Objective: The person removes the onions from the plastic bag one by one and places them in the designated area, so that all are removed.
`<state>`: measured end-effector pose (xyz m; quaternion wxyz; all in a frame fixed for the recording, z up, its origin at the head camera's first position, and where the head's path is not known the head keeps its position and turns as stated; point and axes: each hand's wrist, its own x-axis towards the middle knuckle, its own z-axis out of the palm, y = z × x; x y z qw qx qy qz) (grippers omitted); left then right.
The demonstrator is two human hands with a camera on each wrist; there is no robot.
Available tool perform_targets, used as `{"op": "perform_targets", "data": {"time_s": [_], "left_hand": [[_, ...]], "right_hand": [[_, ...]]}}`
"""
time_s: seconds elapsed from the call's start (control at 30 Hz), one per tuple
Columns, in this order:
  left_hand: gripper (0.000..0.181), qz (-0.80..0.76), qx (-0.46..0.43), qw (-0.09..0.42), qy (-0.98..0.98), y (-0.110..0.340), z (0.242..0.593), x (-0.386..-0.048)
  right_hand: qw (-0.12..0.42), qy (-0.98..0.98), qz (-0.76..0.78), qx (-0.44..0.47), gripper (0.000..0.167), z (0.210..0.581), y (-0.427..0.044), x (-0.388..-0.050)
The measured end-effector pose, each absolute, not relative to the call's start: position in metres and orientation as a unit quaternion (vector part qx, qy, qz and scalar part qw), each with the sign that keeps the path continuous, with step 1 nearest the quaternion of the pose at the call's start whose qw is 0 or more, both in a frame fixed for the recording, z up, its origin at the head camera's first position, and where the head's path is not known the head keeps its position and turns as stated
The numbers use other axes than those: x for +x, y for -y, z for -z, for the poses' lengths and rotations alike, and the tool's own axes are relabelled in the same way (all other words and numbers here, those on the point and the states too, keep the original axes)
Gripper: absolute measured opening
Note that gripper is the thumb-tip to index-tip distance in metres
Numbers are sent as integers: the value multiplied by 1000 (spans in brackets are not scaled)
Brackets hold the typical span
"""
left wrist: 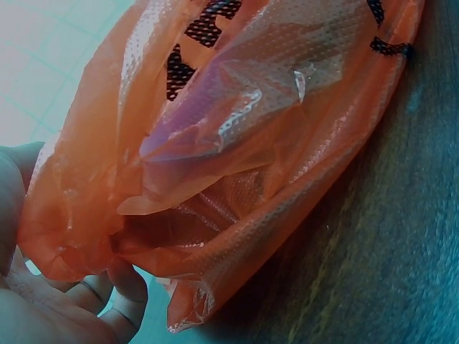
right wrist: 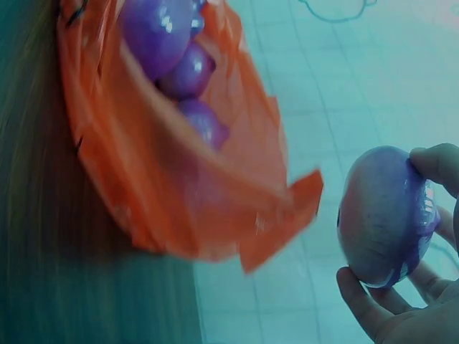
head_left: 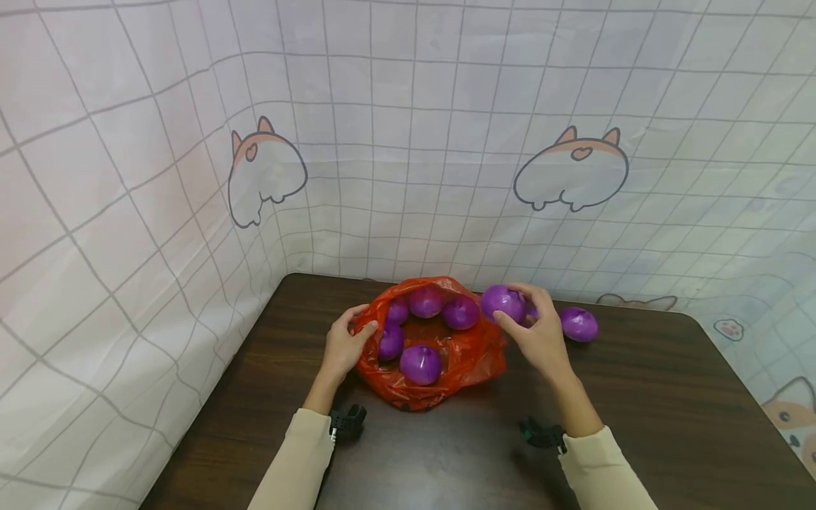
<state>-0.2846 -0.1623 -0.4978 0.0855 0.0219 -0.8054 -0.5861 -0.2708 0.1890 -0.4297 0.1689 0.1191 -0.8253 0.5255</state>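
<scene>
The fingers (right wrist: 362,301) of the right hand (head_left: 542,336) are clamped round a purple ball (head_left: 503,303), the thumb on one side and the fingertips on the other; its outer end juts out past them toward a red plastic bag (head_left: 472,365). The right wrist view shows a gap between this ball and the bag's edge. The left hand (head_left: 344,347) pinches the bag's left rim, the thumb over the edge and the other fingers outside it, with thin plastic caught between. Between the two hands the bag gapes upward, and five more purple balls (head_left: 421,365) sit inside, round its inner edge, the nearest one toward the person. To the right, beyond the right hand, another purple ball (head_left: 579,324) rests outside the bag, and a further one is partly hidden behind that hand. Below the hands are black wrist straps (head_left: 348,421) and pale sleeves (head_left: 290,460). Everything lies on or above a dark wooden bench (head_left: 637,397), backed by a white checked cloth (head_left: 408,177) printed with cartoon animals.
</scene>
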Motion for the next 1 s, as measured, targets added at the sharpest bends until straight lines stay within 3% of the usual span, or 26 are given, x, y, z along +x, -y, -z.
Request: {"op": "perform_targets", "data": {"time_s": [1.0], "left_hand": [[42,584,28,84,807,162,497,-284]], "right_hand": [[192,863,-461,-71,60,469,-311,-252]]}}
